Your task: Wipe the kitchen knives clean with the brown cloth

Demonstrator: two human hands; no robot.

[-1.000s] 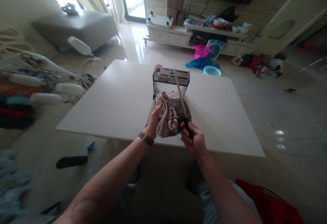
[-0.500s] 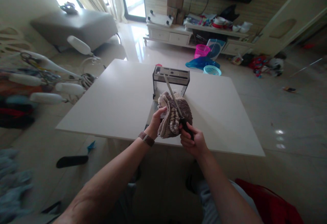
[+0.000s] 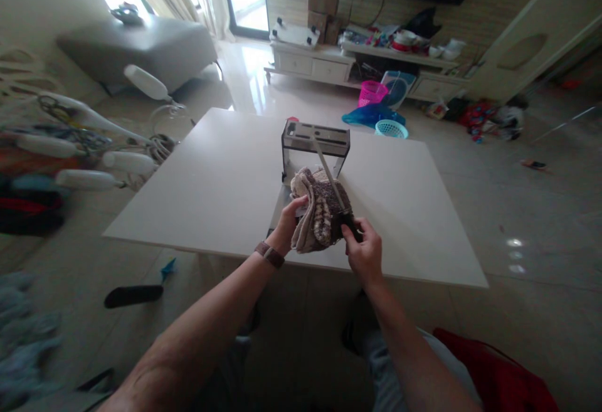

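My left hand [image 3: 288, 225] is closed around the left side of a bunched brown and cream towel [image 3: 314, 224]. In my right hand [image 3: 365, 250] is the black handle of a sharpening steel [image 3: 329, 177], a long thin grey rod. It slants up and to the left across the towel, its tip near the top of a knife rack [image 3: 316, 136]. The rack, with slots in its metal top and clear sides, stands on the white table [image 3: 211, 186] just beyond the towel. Part of its base is hidden behind the towel and my left hand.
A white lamp with several arms [image 3: 132, 162] reaches toward the table's left edge. Beyond the table are a pink basket [image 3: 373, 93], a light blue basket [image 3: 391, 129] and a long white cabinet [image 3: 301, 64]. Red cloth [image 3: 489, 368] lies at the lower right.
My right hand has shifted right and slightly up with the sharpening steel, and its grip on the handle looks different. The rod has moved right across the towel. My left hand stays on the towel.
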